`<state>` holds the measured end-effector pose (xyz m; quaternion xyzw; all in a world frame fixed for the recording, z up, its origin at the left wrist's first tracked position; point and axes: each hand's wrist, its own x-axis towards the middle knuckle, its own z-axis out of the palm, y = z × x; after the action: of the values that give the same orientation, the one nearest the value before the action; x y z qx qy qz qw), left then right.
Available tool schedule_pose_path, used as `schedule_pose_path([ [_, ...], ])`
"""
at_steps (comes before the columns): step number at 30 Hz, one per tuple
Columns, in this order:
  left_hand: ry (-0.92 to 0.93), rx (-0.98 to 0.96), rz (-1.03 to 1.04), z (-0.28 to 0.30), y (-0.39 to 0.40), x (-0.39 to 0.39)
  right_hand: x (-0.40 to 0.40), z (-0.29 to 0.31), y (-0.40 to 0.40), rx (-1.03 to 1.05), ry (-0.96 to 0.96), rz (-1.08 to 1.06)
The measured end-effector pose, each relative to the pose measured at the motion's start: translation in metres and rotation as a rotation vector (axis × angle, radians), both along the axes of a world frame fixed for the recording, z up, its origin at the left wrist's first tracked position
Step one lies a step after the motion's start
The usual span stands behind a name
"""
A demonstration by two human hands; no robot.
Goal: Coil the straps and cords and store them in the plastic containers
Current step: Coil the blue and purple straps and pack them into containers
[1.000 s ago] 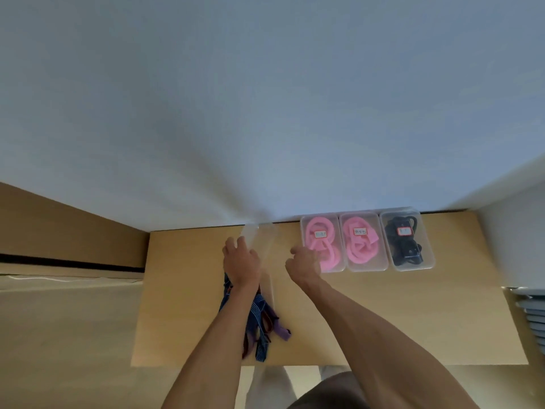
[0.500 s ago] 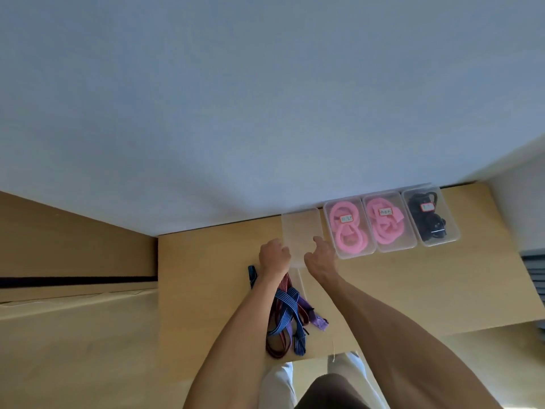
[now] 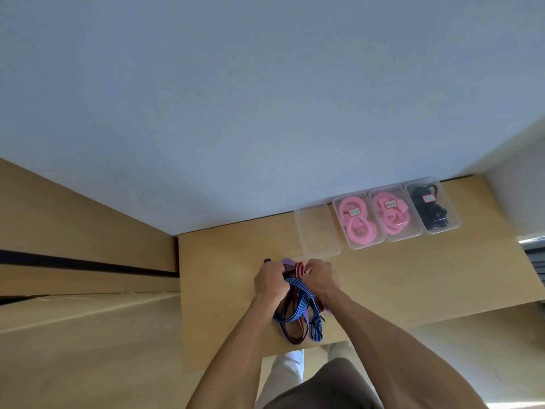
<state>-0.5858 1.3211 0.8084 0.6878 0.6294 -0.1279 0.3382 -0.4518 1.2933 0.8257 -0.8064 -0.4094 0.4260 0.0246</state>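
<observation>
Surface (image 3: 383, 278): light wood, set against a pale wall.
Back edge: four clear plastic containers are lined up side by side; the empty container (image 3: 317, 228), two pink-cord containers (image 3: 358, 221) (image 3: 393, 214), the black-cord container (image 3: 432, 206).
Front: a striped strap bundle (image 3: 298, 314) is laid near the edge.

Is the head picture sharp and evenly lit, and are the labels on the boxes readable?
Head view: soft daylight, no hard glare; wide-angle lens bends the table edges. The labels on the boxes are too small and blurred to read. Both hands, left and right, and the straps look slightly soft.
</observation>
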Motion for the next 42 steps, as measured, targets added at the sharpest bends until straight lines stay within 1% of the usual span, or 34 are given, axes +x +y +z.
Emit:
schedule_pose_path([
  [3, 0.025, 0.006, 0.074, -0.006, -0.008, 0.000, -0.003, -0.005, -0.010, -0.017, 0.033, 0.076],
  [7, 0.029, 0.124, 0.151, -0.002, -0.010, 0.007, 0.003, -0.006, -0.009, -0.050, 0.010, 0.159],
  [9, -0.006, 0.186, 0.182, 0.009, -0.009, 0.012, 0.006, 0.001, -0.003, -0.093, 0.014, 0.188],
  [11, -0.091, 0.223, 0.240, 0.024, -0.004, 0.017, 0.011, 0.013, 0.007, -0.117, 0.054, 0.201],
  [14, -0.277, 0.211, 0.329, 0.046, 0.010, 0.023, 0.021, 0.036, 0.024, -0.080, 0.206, 0.124],
  [17, -0.502, 0.192, 0.471, 0.072, 0.030, 0.029, 0.020, 0.061, 0.037, 0.041, 0.358, 0.048],
  [19, -0.603, 0.187, 0.498, 0.087, 0.043, 0.032, 0.018, 0.076, 0.042, 0.140, 0.473, -0.019],
  [21, -0.712, 0.190, 0.543, 0.099, 0.055, 0.032, 0.017, 0.088, 0.047, 0.188, 0.564, -0.084],
  [23, -0.780, 0.198, 0.599, 0.109, 0.065, 0.029, 0.021, 0.100, 0.056, 0.185, 0.615, -0.113],
  [26, -0.789, 0.179, 0.661, 0.113, 0.068, 0.026, 0.027, 0.117, 0.072, 0.174, 0.612, -0.109],
  [27, -0.756, 0.228, 0.673, 0.113, 0.063, 0.025, 0.028, 0.122, 0.079, 0.198, 0.583, -0.105],
  [29, -0.639, 0.483, 0.680, 0.112, 0.044, 0.024, 0.028, 0.132, 0.092, 0.276, 0.478, -0.105],
  [30, -0.631, 0.586, 0.669, 0.111, 0.033, 0.025, 0.028, 0.136, 0.097, 0.305, 0.459, -0.124],
  [31, -0.674, 0.585, 0.638, 0.110, 0.023, 0.026, 0.027, 0.139, 0.102, 0.314, 0.488, -0.160],
  [32, -0.731, 0.472, 0.584, 0.110, 0.014, 0.028, 0.026, 0.142, 0.105, 0.310, 0.548, -0.204],
  [34, -0.797, 0.182, 0.485, 0.110, 0.004, 0.032, 0.026, 0.144, 0.105, 0.301, 0.642, -0.265],
  [35, -0.819, 0.061, 0.507, 0.110, 0.003, 0.031, 0.025, 0.143, 0.103, 0.308, 0.662, -0.289],
  [36, -0.867, -0.051, 0.573, 0.110, 0.003, 0.029, 0.025, 0.142, 0.102, 0.322, 0.683, -0.319],
  [37, -0.902, -0.137, 0.614, 0.110, 0.004, 0.027, 0.024, 0.141, 0.099, 0.334, 0.703, -0.356],
  [38, -0.923, -0.192, 0.604, 0.110, 0.005, 0.025, 0.024, 0.140, 0.097, 0.342, 0.725, -0.399],
  [40, -0.863, -0.212, 0.473, 0.110, 0.007, 0.025, 0.024, 0.138, 0.093, 0.356, 0.755, -0.474],
  [42, -0.770, -0.111, 0.406, 0.111, 0.010, 0.032, 0.023, 0.135, 0.088, 0.361, 0.785, -0.521],
])
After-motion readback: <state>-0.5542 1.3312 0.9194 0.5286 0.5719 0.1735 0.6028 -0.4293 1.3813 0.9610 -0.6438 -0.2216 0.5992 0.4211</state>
